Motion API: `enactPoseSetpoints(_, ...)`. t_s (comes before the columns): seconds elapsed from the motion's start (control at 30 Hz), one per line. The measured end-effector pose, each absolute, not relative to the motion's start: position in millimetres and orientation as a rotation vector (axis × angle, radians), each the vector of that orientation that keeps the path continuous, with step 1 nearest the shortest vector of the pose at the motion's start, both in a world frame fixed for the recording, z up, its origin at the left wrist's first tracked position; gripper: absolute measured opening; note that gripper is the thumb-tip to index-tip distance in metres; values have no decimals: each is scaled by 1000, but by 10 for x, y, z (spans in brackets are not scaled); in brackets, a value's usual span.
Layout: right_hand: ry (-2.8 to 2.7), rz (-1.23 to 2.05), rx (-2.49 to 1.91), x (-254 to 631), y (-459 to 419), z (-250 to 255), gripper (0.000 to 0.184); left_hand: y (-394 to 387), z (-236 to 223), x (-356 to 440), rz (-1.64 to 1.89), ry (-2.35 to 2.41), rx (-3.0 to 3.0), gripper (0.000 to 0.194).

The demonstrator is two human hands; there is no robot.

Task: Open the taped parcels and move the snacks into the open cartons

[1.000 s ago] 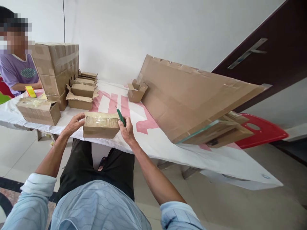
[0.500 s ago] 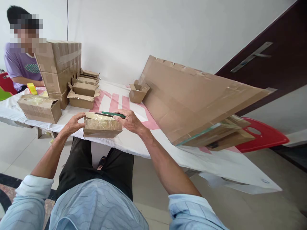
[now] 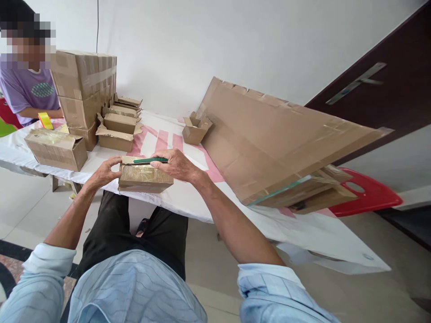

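Note:
A small taped cardboard box (image 3: 145, 181) sits at the front edge of the cloth-covered table (image 3: 235, 197). My left hand (image 3: 107, 172) grips the box's left end, thumb and fingers against its side. In my right hand (image 3: 175, 164) is a green-handled utility knife (image 3: 150, 159), held nearly level over the box top. Its blade end points left, close to the box's upper left corner, along the strip of clear tape. Whether the blade has entered the tape I cannot make out.
Stacked cartons (image 3: 82, 85), open-topped boxes (image 3: 116, 141) and a taped box (image 3: 56, 148) stand left, beside a yellow tape roll (image 3: 45, 120). A person (image 3: 25, 89) sits behind. A small open box (image 3: 195, 130) adjoins a big cardboard sheet (image 3: 269, 139); a red chair (image 3: 373, 193) is right.
The knife has swung from upright at the box's right end to nearly level across its top, then slid left. My right hand turned over with it; my left hand stayed on the box.

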State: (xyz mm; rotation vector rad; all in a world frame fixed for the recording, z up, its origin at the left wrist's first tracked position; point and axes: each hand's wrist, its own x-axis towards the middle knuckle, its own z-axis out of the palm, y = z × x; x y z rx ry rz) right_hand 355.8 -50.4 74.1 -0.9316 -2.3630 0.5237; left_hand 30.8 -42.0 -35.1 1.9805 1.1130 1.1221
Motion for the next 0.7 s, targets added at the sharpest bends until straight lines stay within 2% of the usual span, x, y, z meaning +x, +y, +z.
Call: enactPoseSetpoints(0.7,-2559,252,-1040,3322,-199,882,19,-389,-322,359,1150,1098,1939,51)
